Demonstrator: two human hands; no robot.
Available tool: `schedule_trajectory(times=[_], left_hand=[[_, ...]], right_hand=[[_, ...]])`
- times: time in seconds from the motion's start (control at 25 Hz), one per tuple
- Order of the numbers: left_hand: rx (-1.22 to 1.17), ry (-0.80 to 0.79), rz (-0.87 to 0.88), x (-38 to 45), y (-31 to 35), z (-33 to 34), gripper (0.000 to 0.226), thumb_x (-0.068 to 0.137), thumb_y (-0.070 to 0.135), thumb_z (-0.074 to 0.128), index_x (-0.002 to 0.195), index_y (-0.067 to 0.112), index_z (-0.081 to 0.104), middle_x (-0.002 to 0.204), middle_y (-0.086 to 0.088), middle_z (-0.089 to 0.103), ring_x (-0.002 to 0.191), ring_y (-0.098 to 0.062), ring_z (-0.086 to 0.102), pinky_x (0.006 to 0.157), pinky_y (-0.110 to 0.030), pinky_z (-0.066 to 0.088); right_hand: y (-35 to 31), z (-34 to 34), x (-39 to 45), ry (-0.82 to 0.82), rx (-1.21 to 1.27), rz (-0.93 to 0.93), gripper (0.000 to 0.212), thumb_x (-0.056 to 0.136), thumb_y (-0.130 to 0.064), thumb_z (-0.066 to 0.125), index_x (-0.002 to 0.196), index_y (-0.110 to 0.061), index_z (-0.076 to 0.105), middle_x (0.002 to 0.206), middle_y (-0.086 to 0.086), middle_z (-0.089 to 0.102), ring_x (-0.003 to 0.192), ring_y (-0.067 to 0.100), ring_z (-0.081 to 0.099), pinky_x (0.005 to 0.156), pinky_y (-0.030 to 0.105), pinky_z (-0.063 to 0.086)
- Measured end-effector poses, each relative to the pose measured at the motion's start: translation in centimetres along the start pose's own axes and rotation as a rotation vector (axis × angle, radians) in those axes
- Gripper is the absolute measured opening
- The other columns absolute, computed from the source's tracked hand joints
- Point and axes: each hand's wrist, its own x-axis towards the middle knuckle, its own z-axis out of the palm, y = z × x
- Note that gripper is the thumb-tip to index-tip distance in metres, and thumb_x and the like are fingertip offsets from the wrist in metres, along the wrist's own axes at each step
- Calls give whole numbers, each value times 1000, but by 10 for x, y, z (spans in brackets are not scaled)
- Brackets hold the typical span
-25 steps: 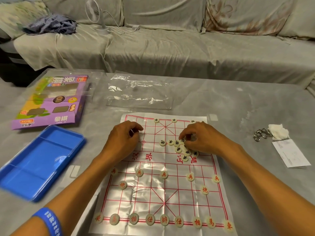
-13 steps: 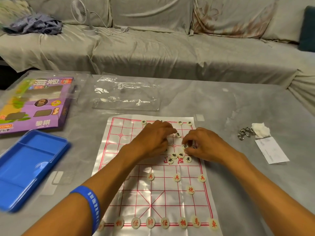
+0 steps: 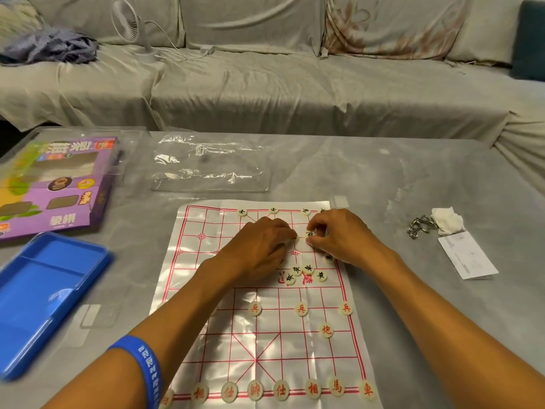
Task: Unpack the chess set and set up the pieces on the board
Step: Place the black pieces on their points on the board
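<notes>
Both forearms reached forward from the lower corners and came close together over the far half of the table. The left hand (image 3: 259,246) lay palm down, its back to the camera, with the fingers bent downward and their tips hidden, so it was not clear if they held anything. A blue wristband (image 3: 141,370) sat on the left forearm. The right hand (image 3: 339,237) was just beside it, the knuckles raised, with the thumb and the forefinger pinching a small round piece (image 3: 309,234).
</notes>
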Motion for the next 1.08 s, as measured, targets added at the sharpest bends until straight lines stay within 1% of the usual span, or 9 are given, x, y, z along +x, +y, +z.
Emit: schedule_trajectory(times=[0.16, 0.28, 0.44, 0.56, 0.64, 0.72, 0.84, 0.96, 1.08], left_hand=[[-139, 57, -107, -1, 6, -2, 35, 100, 29, 40, 133, 21, 52, 132, 1, 54, 118, -16, 48, 96, -30, 41], [-149, 46, -125, -2, 8, -3, 34, 99, 26, 44, 132, 22, 51, 133, 1, 53, 117, -16, 48, 95, -28, 40], [-155, 38, -144, -2, 7, -3, 35, 97, 23, 45, 131, 23, 52, 134, 2, 53, 117, -15, 47, 97, -31, 41], [-176, 39, -157, -3, 9, -3, 35, 97, 23, 46, 131, 23, 52, 133, 3, 53, 117, -15, 47, 97, -29, 41], [-198, 43, -171, -3, 8, -4, 35, 97, 21, 46, 132, 23, 51, 133, 3, 53, 118, -14, 47, 95, -26, 39], [-211, 41, -181, -4, 7, -3, 37, 97, 19, 46, 133, 23, 51, 134, 3, 52, 119, -14, 46, 95, -24, 36], [-230, 50, -195, -3, 7, -3, 39, 96, 16, 46, 134, 22, 50, 136, 3, 51, 122, -14, 46, 96, -23, 34], [-264, 45, -223, -3, 8, -4, 41, 96, 15, 46, 135, 23, 49, 138, 3, 49, 124, -15, 45, 100, -26, 37], [-290, 52, -250, -6, 7, -6, 42, 96, 12, 44, 136, 24, 47, 140, 3, 48, 125, -15, 45, 104, -30, 38]], right_hand=[[1, -2, -3, -5, 26, -5, 27, 85, -32, 70, 111, -22, 68, 106, -2, 66, 88, 13, 60, 79, 24, 51], [1, -3, -3, -43, 54, -20, 32, 86, -23, 68, 118, -26, 65, 110, -5, 62, 92, 12, 57, 81, 21, 47], [1, 2, -1, 16, 26, 14, 29, 86, -37, 67, 112, -26, 63, 102, -8, 60, 86, 10, 56, 78, 23, 50], [3, 3, -2, -13, 31, -5, 24, 89, -29, 65, 113, -27, 66, 114, -4, 61, 93, 11, 56, 83, 22, 47], [8, 1, -2, -30, 56, -1, 28, 90, -23, 64, 117, -29, 65, 120, -4, 59, 98, 13, 56, 86, 22, 45], [11, 1, -3, -27, 76, 24, 35, 88, -30, 65, 123, -31, 60, 114, -6, 60, 95, 11, 56, 84, 23, 46], [10, 5, -2, 11, 33, 33, 31, 86, -41, 66, 114, -27, 61, 105, -7, 61, 86, 10, 56, 79, 23, 50], [11, 4, -2, -19, 35, -11, 27, 90, -33, 64, 116, -29, 64, 119, -6, 59, 96, 10, 55, 83, 20, 45], [14, -3, -7, -25, 83, 4, 34, 93, -30, 59, 127, -30, 57, 126, -5, 56, 107, 14, 55, 91, 28, 49]])
